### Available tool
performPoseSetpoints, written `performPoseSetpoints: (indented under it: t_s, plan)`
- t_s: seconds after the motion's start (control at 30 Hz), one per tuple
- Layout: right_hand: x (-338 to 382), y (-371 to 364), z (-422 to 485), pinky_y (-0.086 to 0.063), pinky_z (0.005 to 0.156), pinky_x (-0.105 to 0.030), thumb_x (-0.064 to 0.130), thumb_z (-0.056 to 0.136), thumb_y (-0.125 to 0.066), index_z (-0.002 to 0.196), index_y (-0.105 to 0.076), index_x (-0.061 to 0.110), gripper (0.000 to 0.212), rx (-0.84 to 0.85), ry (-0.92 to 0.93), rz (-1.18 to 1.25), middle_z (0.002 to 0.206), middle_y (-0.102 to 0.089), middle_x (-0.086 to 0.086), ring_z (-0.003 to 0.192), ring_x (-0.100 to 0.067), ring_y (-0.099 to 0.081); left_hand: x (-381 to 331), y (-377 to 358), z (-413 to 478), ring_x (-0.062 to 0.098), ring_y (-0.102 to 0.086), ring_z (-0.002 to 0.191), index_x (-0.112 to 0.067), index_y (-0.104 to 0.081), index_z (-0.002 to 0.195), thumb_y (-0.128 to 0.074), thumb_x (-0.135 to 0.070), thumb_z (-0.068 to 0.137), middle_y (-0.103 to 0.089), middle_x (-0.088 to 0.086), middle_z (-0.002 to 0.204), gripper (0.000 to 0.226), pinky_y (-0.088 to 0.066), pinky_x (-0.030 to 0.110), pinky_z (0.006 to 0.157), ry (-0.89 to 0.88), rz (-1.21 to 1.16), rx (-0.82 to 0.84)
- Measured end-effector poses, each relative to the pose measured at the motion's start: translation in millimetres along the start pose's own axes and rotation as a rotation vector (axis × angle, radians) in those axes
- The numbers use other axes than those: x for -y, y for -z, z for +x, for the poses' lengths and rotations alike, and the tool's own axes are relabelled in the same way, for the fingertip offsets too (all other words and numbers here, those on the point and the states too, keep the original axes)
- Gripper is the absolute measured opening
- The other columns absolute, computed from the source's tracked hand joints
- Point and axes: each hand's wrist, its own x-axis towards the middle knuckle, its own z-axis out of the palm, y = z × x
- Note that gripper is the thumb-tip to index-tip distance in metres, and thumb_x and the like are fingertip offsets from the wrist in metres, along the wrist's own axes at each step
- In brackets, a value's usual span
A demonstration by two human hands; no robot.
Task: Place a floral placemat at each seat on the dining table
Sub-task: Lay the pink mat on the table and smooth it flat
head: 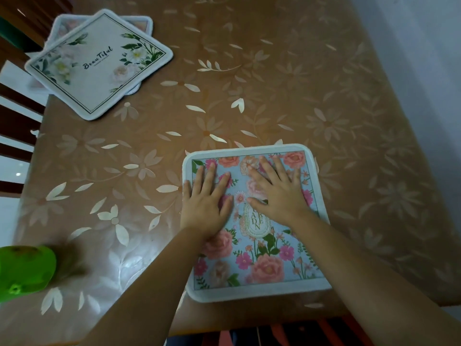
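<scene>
Pressing: I am resting left hand and right hand flat, fingers straight, grasping nothing, on the blue floral placemat.
Stack: white placemats are sitting well apart.

Blurred green object lower left; dark wooden chair behind

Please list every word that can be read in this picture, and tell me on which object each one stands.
"Beautiful": on the white placemat, the uppermost one at the far left.
Small line beneath it: too small to read.
"ADEN": in the oval emblem on the blue placemat; the letters above are partly hidden by the right hand.
</scene>
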Motion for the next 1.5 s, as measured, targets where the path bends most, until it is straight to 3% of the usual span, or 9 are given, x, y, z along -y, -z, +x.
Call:
performPoseSetpoints:
  t_s: [0.33, 0.6, 0.7, 0.93, 1.1, 1.2, 1.27, 1.37, 1.5]
  plan:
    - [-14, 8, 27, -0.001, 0.107, -0.062, 0.074, 0.076, -0.011, 0.142, 0.001, 0.032, 0.079, -0.027, -0.033, 0.011, 0.155, 0.003, 0.006, 0.141, -0.021, 0.010, 13, 10, 32, 0.018, 0.012, 0.140, -0.031, -0.001, 0.143, -0.016, -0.050, 0.093, 0.005, -0.002, 0.154, 0.055, 0.005, 0.050, 0.110, 0.067, -0.001, -0.020]
    - [-40, 9, -25, -0.010, 0.109, -0.058, 0.074, 0.077, -0.009, 0.142, -0.014, 0.027, 0.080, -0.034, -0.077, 0.000, 0.153, -0.014, -0.003, 0.141, -0.025, -0.005, 15, 1, -15, 0.017, 0.021, 0.137, -0.028, 0.008, 0.140, -0.006, -0.054, 0.085, 0.013, 0.000, 0.150, 0.063, 0.013, 0.042, 0.110, 0.027, 0.040, -0.005]
    - [-36, 6, -55, -0.003, 0.109, -0.054, 0.074, 0.078, -0.006, 0.142, -0.015, 0.025, 0.080, -0.014, -0.044, -0.006, 0.153, -0.013, -0.004, 0.140, -0.027, -0.004, 10, -1, -37, 0.017, 0.022, 0.137, -0.027, 0.009, 0.141, -0.009, -0.056, 0.085, 0.013, 0.000, 0.150, 0.065, 0.023, 0.037, 0.107, 0.014, 0.023, 0.000]
    - [-10, -6, -121, -0.012, 0.104, -0.060, 0.071, 0.081, -0.018, 0.142, -0.013, 0.026, 0.076, 0.003, -0.014, -0.039, 0.150, -0.016, -0.003, 0.139, -0.033, -0.010, -10, -9, -84, 0.023, 0.023, 0.137, -0.026, 0.009, 0.142, -0.012, -0.059, 0.086, 0.017, 0.006, 0.151, 0.068, 0.023, 0.039, 0.105, -0.039, 0.015, 0.039]
    - [19, -7, -133, -0.015, 0.102, -0.064, 0.071, 0.079, -0.026, 0.140, -0.027, 0.025, 0.077, 0.023, 0.014, -0.051, 0.149, -0.023, -0.006, 0.137, -0.036, -0.016, -21, -16, -103, 0.026, 0.023, 0.137, -0.033, 0.015, 0.140, -0.012, -0.066, 0.084, 0.020, 0.005, 0.150, 0.070, 0.019, 0.047, 0.106, -0.053, 0.036, 0.069]
    - [42, -8, -129, -0.012, 0.102, -0.066, 0.071, 0.077, -0.028, 0.141, -0.023, 0.028, 0.077, 0.069, 0.028, -0.037, 0.151, -0.017, -0.005, 0.137, -0.039, -0.010, -22, -16, -104, 0.024, 0.026, 0.136, -0.035, 0.018, 0.138, -0.011, -0.067, 0.084, 0.023, 0.002, 0.149, 0.070, 0.019, 0.048, 0.106, -0.059, 0.040, 0.076]
    - [49, -10, -125, 0.002, 0.104, -0.061, 0.074, 0.075, -0.022, 0.141, -0.006, 0.034, 0.079, 0.083, 0.009, -0.023, 0.153, 0.003, -0.001, 0.138, -0.036, 0.008, -21, -14, -106, 0.021, 0.030, 0.134, -0.037, 0.020, 0.137, -0.012, -0.067, 0.084, 0.024, 0.000, 0.149, 0.068, 0.019, 0.047, 0.107, -0.064, 0.016, 0.088]
    - [51, -11, -123, 0.008, 0.108, -0.055, 0.074, 0.077, -0.023, 0.140, 0.004, 0.038, 0.077, 0.113, -0.034, 0.008, 0.151, 0.018, 0.003, 0.137, -0.031, 0.021, -16, -9, -113, 0.017, 0.026, 0.135, -0.035, 0.013, 0.138, -0.019, -0.062, 0.087, 0.014, -0.002, 0.152, 0.066, 0.014, 0.043, 0.108, -0.095, -0.013, 0.109]
    - [69, 9, -115, -0.013, 0.112, -0.044, 0.054, 0.088, -0.036, 0.139, -0.025, 0.026, 0.059, 0.088, -0.062, 0.073, 0.153, -0.017, 0.002, 0.140, -0.021, -0.009, -4, 12, -131, 0.018, 0.000, 0.140, -0.024, -0.014, 0.143, -0.027, -0.056, 0.090, -0.011, 0.001, 0.154, 0.064, 0.000, 0.041, 0.112, -0.113, -0.020, 0.118]
